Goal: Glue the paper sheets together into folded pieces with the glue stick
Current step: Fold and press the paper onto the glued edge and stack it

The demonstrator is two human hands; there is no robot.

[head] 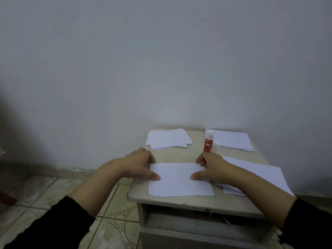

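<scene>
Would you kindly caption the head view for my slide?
Left hand and right hand press a lined sheet flat, right hand holding the glue stick.

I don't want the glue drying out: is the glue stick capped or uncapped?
Uncapped: the red-and-white glue stick stands upright with its small white cap lying beside it on the beige tabletop.
</scene>
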